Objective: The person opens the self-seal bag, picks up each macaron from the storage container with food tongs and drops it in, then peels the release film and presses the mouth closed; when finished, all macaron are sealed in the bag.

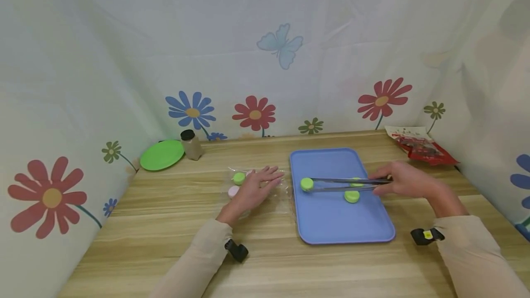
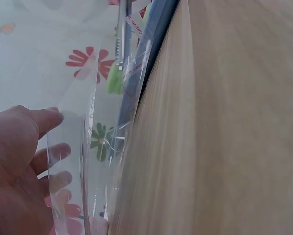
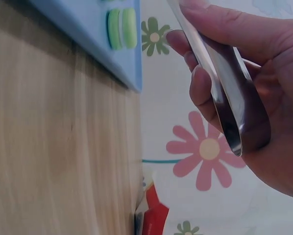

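My right hand (image 1: pixel 407 180) grips metal tongs (image 3: pixel 234 98) near their closed end, with the arms reaching left across the blue tray (image 1: pixel 331 224). At the tong tips, by the tray's left edge, is a green macaron (image 1: pixel 307 184). Two more green macarons lie mid-tray, the nearer macaron (image 1: pixel 352 196) in front of the tongs and the other partly behind them. My left hand (image 1: pixel 256 190) is spread flat over a clear plastic bag (image 2: pixel 95 161), its fingers extended against the film. Inside the bag sit a green macaron (image 1: pixel 239 178) and a pale pink macaron (image 1: pixel 233 191), partly hidden by that hand.
A green plate (image 1: pixel 162 155) and a black-lidded jar (image 1: pixel 192 145) stand at the back left. At the back right lies a red and white snack packet (image 1: pixel 422 146). A flower-printed curtain (image 1: pixel 232 59) hangs behind the wooden table (image 1: pixel 165 243).
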Action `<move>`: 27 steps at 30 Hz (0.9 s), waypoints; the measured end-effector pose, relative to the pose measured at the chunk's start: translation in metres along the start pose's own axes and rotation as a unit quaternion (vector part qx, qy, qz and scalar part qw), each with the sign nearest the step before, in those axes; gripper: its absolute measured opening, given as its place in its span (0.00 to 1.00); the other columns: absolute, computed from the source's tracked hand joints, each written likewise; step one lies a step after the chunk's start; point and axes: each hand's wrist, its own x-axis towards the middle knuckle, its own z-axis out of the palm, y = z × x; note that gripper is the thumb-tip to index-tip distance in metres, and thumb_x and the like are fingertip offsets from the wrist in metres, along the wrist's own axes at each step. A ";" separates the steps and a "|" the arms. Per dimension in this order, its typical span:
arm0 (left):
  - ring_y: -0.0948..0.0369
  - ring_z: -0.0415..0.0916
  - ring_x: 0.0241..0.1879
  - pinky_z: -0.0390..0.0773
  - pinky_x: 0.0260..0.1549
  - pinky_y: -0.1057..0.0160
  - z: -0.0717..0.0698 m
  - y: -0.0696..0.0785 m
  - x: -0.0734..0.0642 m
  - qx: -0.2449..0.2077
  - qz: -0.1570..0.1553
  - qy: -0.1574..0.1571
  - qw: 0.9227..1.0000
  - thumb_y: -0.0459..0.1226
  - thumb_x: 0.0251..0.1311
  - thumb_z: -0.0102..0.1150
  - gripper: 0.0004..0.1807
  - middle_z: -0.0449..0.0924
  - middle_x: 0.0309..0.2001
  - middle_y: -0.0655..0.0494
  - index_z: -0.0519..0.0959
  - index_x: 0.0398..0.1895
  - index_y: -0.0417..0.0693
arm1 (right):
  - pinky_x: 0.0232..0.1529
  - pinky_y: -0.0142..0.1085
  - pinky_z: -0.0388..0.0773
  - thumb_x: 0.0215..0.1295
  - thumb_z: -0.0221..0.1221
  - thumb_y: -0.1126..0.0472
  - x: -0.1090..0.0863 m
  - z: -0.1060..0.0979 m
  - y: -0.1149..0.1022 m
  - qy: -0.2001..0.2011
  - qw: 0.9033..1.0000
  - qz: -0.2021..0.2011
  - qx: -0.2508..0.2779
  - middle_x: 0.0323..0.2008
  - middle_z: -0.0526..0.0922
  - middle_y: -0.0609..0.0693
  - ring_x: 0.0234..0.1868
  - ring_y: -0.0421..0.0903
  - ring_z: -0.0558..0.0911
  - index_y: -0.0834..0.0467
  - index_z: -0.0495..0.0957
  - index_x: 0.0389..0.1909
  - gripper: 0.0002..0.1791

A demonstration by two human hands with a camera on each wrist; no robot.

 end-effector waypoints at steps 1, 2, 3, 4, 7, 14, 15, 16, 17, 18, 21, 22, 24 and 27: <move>0.44 0.57 0.73 0.41 0.69 0.32 0.000 0.000 0.000 -0.001 0.001 0.000 1.000 0.46 0.73 0.55 0.21 0.71 0.68 0.45 0.80 0.63 0.48 | 0.33 0.32 0.79 0.58 0.72 0.59 0.001 0.001 -0.002 0.003 1.000 -0.001 0.001 0.37 0.85 0.45 0.33 0.39 0.78 0.64 0.86 0.48 0.18; 0.43 0.57 0.73 0.41 0.69 0.32 0.000 0.000 0.000 -0.002 0.001 -0.001 1.000 0.46 0.73 0.55 0.21 0.71 0.68 0.45 0.80 0.63 0.47 | 0.32 0.32 0.78 0.59 0.72 0.59 0.002 0.001 -0.005 0.006 1.000 -0.001 0.002 0.36 0.84 0.45 0.32 0.39 0.77 0.63 0.86 0.48 0.19; 0.44 0.57 0.73 0.41 0.69 0.32 0.000 0.000 0.000 0.000 0.001 -0.002 1.000 0.46 0.73 0.55 0.21 0.71 0.68 0.45 0.80 0.63 0.48 | 0.31 0.32 0.77 0.59 0.72 0.58 0.003 0.002 -0.008 0.008 1.000 -0.005 0.000 0.35 0.83 0.44 0.31 0.39 0.76 0.63 0.86 0.49 0.19; 0.43 0.57 0.73 0.42 0.69 0.32 0.000 0.000 0.000 0.002 0.002 -0.002 1.000 0.46 0.73 0.55 0.21 0.71 0.68 0.45 0.80 0.63 0.48 | 0.30 0.32 0.76 0.59 0.71 0.58 0.005 0.002 -0.011 0.010 1.000 -0.010 -0.001 0.33 0.82 0.43 0.30 0.40 0.76 0.64 0.86 0.49 0.19; 0.45 0.58 0.73 0.43 0.69 0.32 0.000 0.000 0.000 0.009 0.006 -0.002 1.000 0.45 0.73 0.55 0.20 0.71 0.68 0.46 0.80 0.62 0.49 | 0.30 0.33 0.75 0.60 0.71 0.56 0.014 0.005 -0.020 0.017 0.999 -0.031 -0.015 0.32 0.81 0.43 0.30 0.40 0.75 0.64 0.86 0.48 0.20; 0.43 0.59 0.72 0.44 0.68 0.30 0.000 0.002 0.000 0.009 0.021 -0.007 1.000 0.42 0.73 0.55 0.18 0.72 0.67 0.44 0.81 0.60 0.47 | 0.33 0.33 0.76 0.60 0.71 0.55 0.039 0.016 -0.039 0.007 0.996 -0.076 -0.038 0.38 0.85 0.45 0.34 0.39 0.77 0.65 0.85 0.49 0.21; 0.43 0.58 0.72 0.44 0.68 0.31 0.000 0.003 0.000 0.009 0.020 -0.009 1.000 0.42 0.73 0.56 0.18 0.72 0.67 0.44 0.81 0.61 0.47 | 0.32 0.33 0.75 0.60 0.71 0.56 0.043 0.019 -0.042 -0.001 0.996 -0.081 -0.033 0.37 0.84 0.45 0.33 0.39 0.75 0.65 0.85 0.49 0.21; 0.43 0.58 0.72 0.44 0.68 0.31 0.000 0.004 0.000 0.010 0.020 -0.011 1.000 0.41 0.73 0.56 0.18 0.72 0.67 0.44 0.81 0.61 0.47 | 0.32 0.33 0.74 0.60 0.71 0.57 0.047 0.021 -0.045 -0.008 0.996 -0.089 -0.028 0.35 0.83 0.44 0.32 0.40 0.75 0.66 0.85 0.49 0.20; 0.43 0.58 0.72 0.43 0.68 0.31 -0.001 0.005 -0.001 0.009 0.019 -0.012 1.000 0.41 0.73 0.56 0.18 0.71 0.67 0.44 0.81 0.61 0.46 | 0.32 0.33 0.73 0.60 0.71 0.58 0.051 0.023 -0.048 -0.014 0.995 -0.096 -0.025 0.34 0.82 0.43 0.31 0.40 0.74 0.66 0.85 0.50 0.20; 0.43 0.58 0.73 0.43 0.69 0.31 -0.001 0.005 -0.001 0.009 0.017 -0.014 1.000 0.41 0.73 0.56 0.18 0.71 0.67 0.44 0.81 0.61 0.46 | 0.31 0.33 0.73 0.61 0.71 0.59 0.055 0.025 -0.051 -0.019 0.995 -0.099 -0.020 0.32 0.81 0.42 0.31 0.40 0.73 0.66 0.85 0.50 0.20; 0.44 0.58 0.72 0.44 0.69 0.31 -0.002 0.007 0.000 0.011 0.015 -0.011 1.000 0.41 0.73 0.56 0.18 0.72 0.67 0.45 0.81 0.61 0.47 | 0.31 0.33 0.73 0.61 0.70 0.60 0.065 0.030 -0.059 -0.026 0.994 -0.103 -0.013 0.31 0.79 0.40 0.30 0.40 0.73 0.65 0.85 0.50 0.19; 0.43 0.58 0.72 0.44 0.69 0.31 -0.002 0.007 0.000 0.011 0.015 -0.009 1.000 0.41 0.73 0.56 0.18 0.72 0.67 0.45 0.81 0.61 0.47 | 0.31 0.33 0.73 0.61 0.70 0.60 0.068 0.031 -0.061 -0.026 0.994 -0.105 -0.016 0.30 0.79 0.40 0.30 0.40 0.73 0.65 0.85 0.50 0.19; 0.44 0.59 0.72 0.45 0.68 0.31 -0.002 0.007 0.000 0.011 0.016 -0.004 1.000 0.41 0.73 0.56 0.17 0.73 0.66 0.45 0.82 0.60 0.48 | 0.30 0.33 0.73 0.61 0.70 0.60 0.072 0.033 -0.065 -0.028 0.994 -0.107 -0.020 0.30 0.79 0.40 0.29 0.40 0.73 0.64 0.85 0.50 0.18; 0.43 0.59 0.72 0.45 0.68 0.31 -0.003 0.006 0.000 0.009 0.014 -0.005 1.000 0.40 0.73 0.56 0.17 0.73 0.66 0.45 0.82 0.60 0.48 | 0.31 0.33 0.73 0.61 0.71 0.60 0.077 0.037 -0.070 -0.039 0.992 -0.114 -0.033 0.30 0.81 0.40 0.29 0.39 0.73 0.62 0.86 0.49 0.17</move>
